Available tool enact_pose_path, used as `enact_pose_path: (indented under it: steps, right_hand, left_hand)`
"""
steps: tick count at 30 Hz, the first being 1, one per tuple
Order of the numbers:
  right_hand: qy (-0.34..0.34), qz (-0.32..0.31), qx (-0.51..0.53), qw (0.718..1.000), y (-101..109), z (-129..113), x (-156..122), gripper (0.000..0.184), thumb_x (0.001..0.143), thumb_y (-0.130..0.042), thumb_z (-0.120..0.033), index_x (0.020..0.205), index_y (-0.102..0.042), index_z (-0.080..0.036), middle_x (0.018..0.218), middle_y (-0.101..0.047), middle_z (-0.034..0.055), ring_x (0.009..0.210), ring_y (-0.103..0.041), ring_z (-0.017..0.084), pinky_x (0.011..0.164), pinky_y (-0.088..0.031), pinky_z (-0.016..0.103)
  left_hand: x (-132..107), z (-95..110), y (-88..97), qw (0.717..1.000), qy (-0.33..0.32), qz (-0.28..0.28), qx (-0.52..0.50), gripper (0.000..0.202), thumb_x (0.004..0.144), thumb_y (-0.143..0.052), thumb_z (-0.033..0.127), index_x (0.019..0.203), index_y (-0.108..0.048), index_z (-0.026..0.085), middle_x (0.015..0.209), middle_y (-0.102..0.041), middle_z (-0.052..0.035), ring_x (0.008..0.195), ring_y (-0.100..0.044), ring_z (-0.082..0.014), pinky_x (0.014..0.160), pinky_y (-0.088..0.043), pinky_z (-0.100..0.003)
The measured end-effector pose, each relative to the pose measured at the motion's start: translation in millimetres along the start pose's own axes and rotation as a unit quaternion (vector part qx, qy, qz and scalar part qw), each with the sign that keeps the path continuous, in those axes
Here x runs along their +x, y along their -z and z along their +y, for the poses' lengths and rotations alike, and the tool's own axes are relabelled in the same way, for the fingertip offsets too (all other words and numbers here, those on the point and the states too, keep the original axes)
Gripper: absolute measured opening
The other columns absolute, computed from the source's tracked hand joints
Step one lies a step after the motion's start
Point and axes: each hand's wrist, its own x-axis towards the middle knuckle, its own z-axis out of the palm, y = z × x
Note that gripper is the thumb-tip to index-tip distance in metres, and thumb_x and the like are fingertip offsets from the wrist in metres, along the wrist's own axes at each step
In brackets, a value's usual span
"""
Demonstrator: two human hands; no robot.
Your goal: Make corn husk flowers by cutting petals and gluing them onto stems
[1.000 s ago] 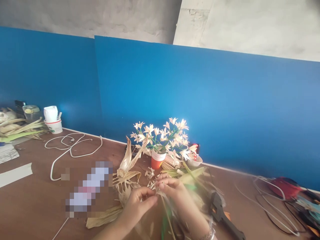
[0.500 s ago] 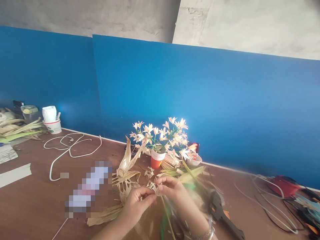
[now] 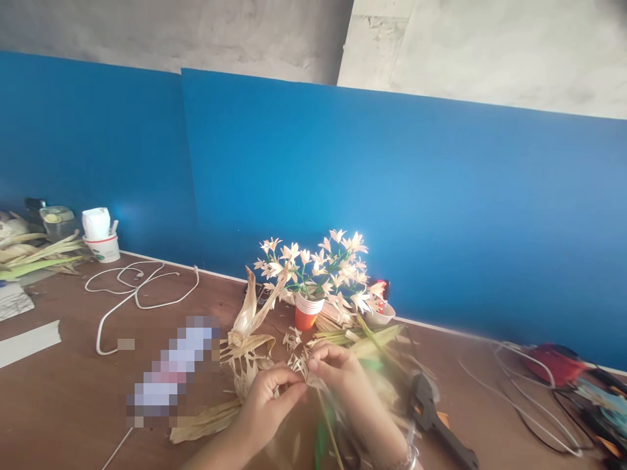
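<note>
My left hand (image 3: 268, 399) and my right hand (image 3: 337, 371) meet low in the middle, fingers pinched together on a small pale husk flower (image 3: 306, 378) with a thin stem (image 3: 329, 427) running down between them. Dried corn husks (image 3: 245, 352) lie spread under and left of my hands. Just beyond stands an orange paper cup (image 3: 307, 313) filled with finished cream husk flowers (image 3: 318, 264) on green stems.
A black glue gun (image 3: 434, 418) lies right of my right hand. White cable (image 3: 140, 294) loops at the left, more cables and a red object (image 3: 556, 365) at the right. A white cup (image 3: 100, 236) and husks (image 3: 34, 251) sit far left. A blue wall (image 3: 392, 196) backs the brown table (image 3: 73, 385).
My hands have shifted slightly, the fingertips closing tighter together on the small flower. Nothing else has moved.
</note>
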Motion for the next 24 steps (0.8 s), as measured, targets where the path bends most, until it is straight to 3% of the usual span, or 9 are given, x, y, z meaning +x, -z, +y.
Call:
enact_pose_path:
  steps: [14,16,19,22,24]
  right_hand:
    - [0.025,0.04,-0.017,0.999,-1,-8,-5,0.03,0.057,-0.083,-0.044,0.061,-0.067,-0.018,0.069,-0.063,-0.0001,0.068,-0.055,0.016,0.069,-0.044,0.028]
    - [0.032,0.045,-0.036,0.998,-1,-11,-6,0.029,0.06,-0.081,-0.044,0.066,-0.069,-0.019,0.072,-0.066,0.0009,0.071,-0.057,0.018,0.071,-0.044,0.029]
    - [0.054,0.049,-0.117,0.99,11,-23,-6,0.027,0.069,-0.074,-0.044,0.082,-0.074,-0.02,0.084,-0.071,0.0044,0.08,-0.061,0.021,0.075,-0.045,0.032]
    - [0.053,0.137,-0.304,0.941,50,-41,-16,0.025,0.079,-0.063,-0.037,0.094,-0.074,-0.021,0.095,-0.073,0.0086,0.086,-0.064,0.025,0.076,-0.046,0.035]
    - [0.022,0.184,-0.48,0.858,88,-45,-31,0.023,0.081,-0.057,-0.028,0.097,-0.073,-0.022,0.099,-0.072,0.0111,0.09,-0.065,0.028,0.077,-0.045,0.036]
  left_hand:
    - [1,-9,-3.8,0.998,0.064,-0.005,0.004,0.022,0.076,-0.063,0.038,0.069,-0.072,0.019,0.069,-0.072,-0.0032,0.072,-0.064,-0.0214,0.07,-0.048,-0.029]
    - [2,-14,-4.1,0.999,0.044,0.013,0.02,0.019,0.073,-0.065,0.037,0.067,-0.072,0.02,0.069,-0.072,-0.0031,0.072,-0.065,-0.0223,0.07,-0.049,-0.03]
    - [4,-23,-3.1,0.995,-0.045,0.059,0.059,0.022,0.075,-0.065,0.039,0.062,-0.071,0.022,0.075,-0.072,-0.0035,0.077,-0.066,-0.0227,0.074,-0.051,-0.032]
    - [5,-29,-0.1,0.973,-0.106,0.128,0.157,0.021,0.077,-0.064,0.036,0.061,-0.07,0.023,0.08,-0.071,-0.0041,0.08,-0.065,-0.0232,0.073,-0.052,-0.034]
    - [5,-32,1.8,0.954,-0.126,0.162,0.218,0.017,0.076,-0.063,0.029,0.062,-0.07,0.023,0.081,-0.069,-0.0046,0.08,-0.064,-0.0233,0.071,-0.052,-0.035]
